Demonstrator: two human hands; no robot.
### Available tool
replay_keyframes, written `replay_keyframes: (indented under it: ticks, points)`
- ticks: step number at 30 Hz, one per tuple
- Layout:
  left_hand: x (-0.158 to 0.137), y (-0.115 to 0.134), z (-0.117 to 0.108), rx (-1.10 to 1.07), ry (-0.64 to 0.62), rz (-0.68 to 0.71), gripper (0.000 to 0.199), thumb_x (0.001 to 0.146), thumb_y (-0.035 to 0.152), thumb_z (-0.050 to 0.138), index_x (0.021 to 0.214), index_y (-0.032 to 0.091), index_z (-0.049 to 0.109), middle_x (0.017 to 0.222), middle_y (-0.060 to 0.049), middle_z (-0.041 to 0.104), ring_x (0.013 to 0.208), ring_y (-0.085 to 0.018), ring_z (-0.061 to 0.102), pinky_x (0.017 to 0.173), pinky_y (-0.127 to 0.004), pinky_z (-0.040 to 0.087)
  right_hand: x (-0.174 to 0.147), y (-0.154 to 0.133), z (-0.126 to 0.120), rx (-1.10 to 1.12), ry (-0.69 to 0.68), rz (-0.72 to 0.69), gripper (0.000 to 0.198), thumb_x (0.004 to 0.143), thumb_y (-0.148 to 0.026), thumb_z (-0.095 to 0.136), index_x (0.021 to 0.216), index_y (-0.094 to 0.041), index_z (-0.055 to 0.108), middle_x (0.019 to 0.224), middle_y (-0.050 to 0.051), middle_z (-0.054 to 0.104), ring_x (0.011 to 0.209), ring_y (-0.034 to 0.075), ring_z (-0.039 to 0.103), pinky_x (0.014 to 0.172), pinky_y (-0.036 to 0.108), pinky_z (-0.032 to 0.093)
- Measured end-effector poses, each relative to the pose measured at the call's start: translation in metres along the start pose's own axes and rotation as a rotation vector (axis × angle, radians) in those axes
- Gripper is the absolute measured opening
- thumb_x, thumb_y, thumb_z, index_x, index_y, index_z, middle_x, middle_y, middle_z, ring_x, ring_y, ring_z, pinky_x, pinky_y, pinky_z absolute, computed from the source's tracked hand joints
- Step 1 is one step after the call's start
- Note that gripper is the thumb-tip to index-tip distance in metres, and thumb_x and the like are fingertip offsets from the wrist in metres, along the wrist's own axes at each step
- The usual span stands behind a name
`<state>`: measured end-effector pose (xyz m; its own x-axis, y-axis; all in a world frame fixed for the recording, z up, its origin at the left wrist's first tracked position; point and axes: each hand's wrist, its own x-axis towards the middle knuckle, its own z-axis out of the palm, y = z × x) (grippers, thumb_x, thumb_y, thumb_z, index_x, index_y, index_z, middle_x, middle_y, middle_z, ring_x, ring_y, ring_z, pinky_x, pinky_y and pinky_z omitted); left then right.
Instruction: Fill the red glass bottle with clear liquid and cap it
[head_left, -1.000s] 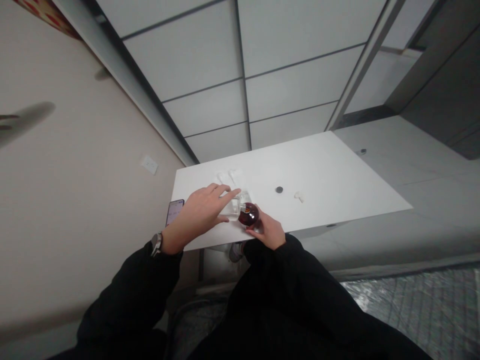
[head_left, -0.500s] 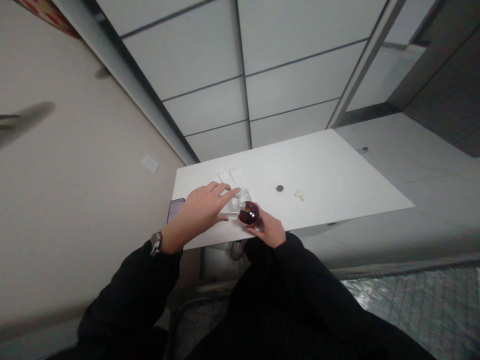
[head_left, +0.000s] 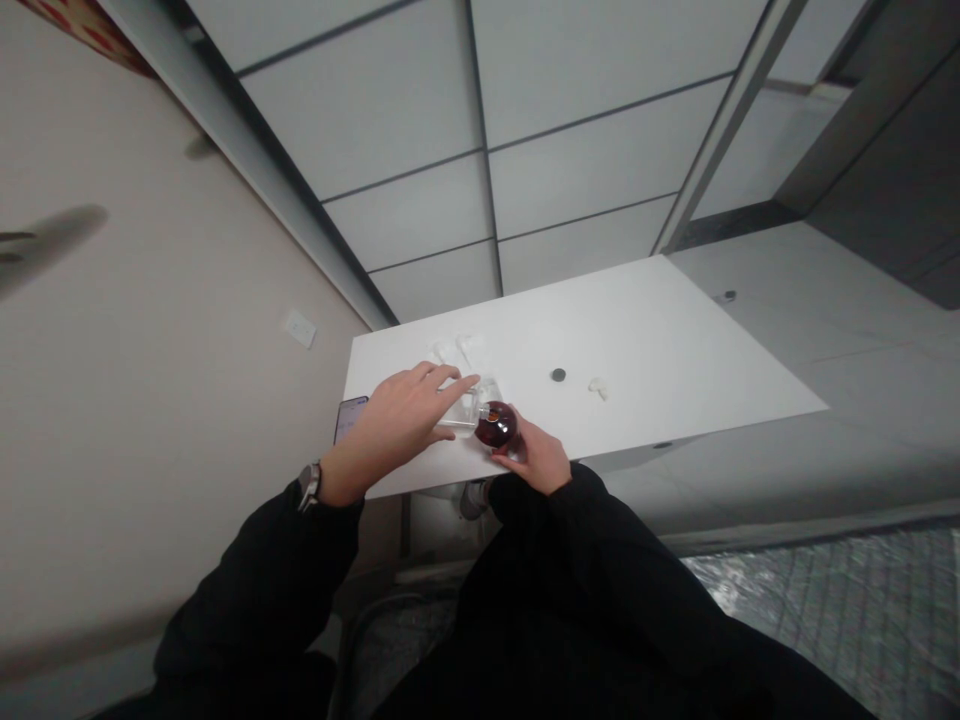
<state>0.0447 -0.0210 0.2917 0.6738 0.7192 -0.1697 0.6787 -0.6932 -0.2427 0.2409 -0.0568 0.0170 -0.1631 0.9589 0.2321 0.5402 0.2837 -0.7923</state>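
On the white rectangular tabletop: two-handed hold going on

Near the front edge, the left hand has its grip clamped across a clear boxy container, partly covering it. Right hand has its grip wrapped around a rounded, glossy dark-red bottle, neck end right up by the container. Can't tell if they touch. Farther right: a flat dark-grey disc.

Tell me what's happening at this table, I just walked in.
Someone's left hand is around a clear container, while the right hand holds a dark red bottle with its neck towards that container. Whether anything is flowing between them is too small to tell. On the table, a phone lies by the left wrist, and a dark disc and a small white item lie off to the right.
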Motion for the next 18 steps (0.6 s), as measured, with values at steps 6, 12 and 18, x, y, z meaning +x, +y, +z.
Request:
replay_keyframes:
  ticks: [6, 12, 18]
  points:
    - [0.0003, 0.0005, -0.0021, 0.003, -0.004, 0.006, 0.076, 0.087, 0.03, 0.085, 0.153, 0.021, 0.049, 0.146, -0.014, 0.064, 0.129, -0.033, 0.062, 0.097, -0.042, 0.058, 0.0001, 0.0, 0.0004, -0.005, 0.008, -0.007, 0.099, 0.086, -0.052, 0.081, 0.167, -0.024, 0.031, 0.139, 0.014, 0.072, 0.122, 0.034, 0.072, 0.102, 0.049, 0.06]
    - [-0.0001, 0.001, -0.003, 0.008, 0.018, 0.02, 0.071, 0.09, 0.028, 0.083, 0.152, 0.021, 0.049, 0.144, -0.014, 0.065, 0.128, -0.032, 0.062, 0.095, -0.04, 0.057, -0.0001, -0.0016, -0.0011, 0.0, 0.001, -0.01, 0.098, 0.088, -0.051, 0.08, 0.168, -0.025, 0.03, 0.139, 0.014, 0.072, 0.122, 0.033, 0.072, 0.103, 0.048, 0.059]
    - [0.0005, 0.001, -0.0033, 0.012, 0.01, 0.028, 0.071, 0.09, 0.028, 0.082, 0.152, 0.021, 0.049, 0.144, -0.014, 0.064, 0.129, -0.032, 0.061, 0.096, -0.04, 0.056, 0.0007, -0.0029, -0.0012, 0.008, -0.002, 0.006, 0.099, 0.086, -0.051, 0.082, 0.167, -0.025, 0.031, 0.141, 0.014, 0.071, 0.123, 0.034, 0.072, 0.104, 0.049, 0.059]
